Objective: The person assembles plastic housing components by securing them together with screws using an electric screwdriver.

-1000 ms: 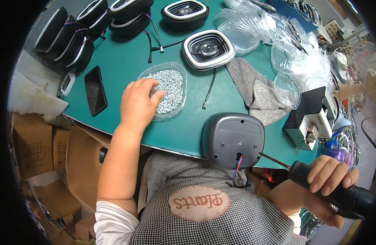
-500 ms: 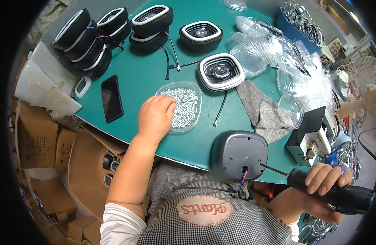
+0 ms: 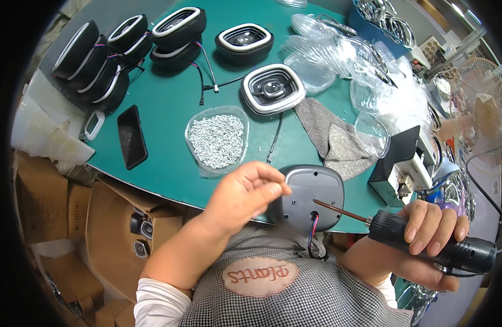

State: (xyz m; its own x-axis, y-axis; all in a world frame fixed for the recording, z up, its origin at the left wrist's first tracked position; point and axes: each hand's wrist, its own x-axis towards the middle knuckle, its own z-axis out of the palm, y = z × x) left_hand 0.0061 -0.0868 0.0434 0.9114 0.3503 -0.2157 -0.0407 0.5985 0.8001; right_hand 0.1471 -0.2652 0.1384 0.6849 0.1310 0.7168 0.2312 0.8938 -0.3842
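My right hand (image 3: pixel 431 234) is wrapped round a black electric screwdriver (image 3: pixel 386 228). Its long bit points left, with the tip at the back of a dark grey speaker housing (image 3: pixel 315 182) at the table's near edge. Red and blue wires come out of a hole in the housing. My left hand (image 3: pixel 240 196) is beside the housing's left side, thumb and fingertips pinched together; whatever they hold is too small to make out. Just beyond that hand, a clear plastic tray (image 3: pixel 245 117) holds many small silver screws.
Several black speakers with white rims (image 3: pixel 274 88) stand at the back and left. A phone (image 3: pixel 132 137) lies left of the tray. Grey cloth (image 3: pixel 343 143), clear plastic covers (image 3: pixel 313 71) and a black-and-white device (image 3: pixel 403 169) are at right. Cardboard boxes (image 3: pixel 44 196) stand lower left.
My left hand has left the screw tray and come right and nearer, to the housing. My right hand keeps the screwdriver at the housing. The whole view has shifted slightly.
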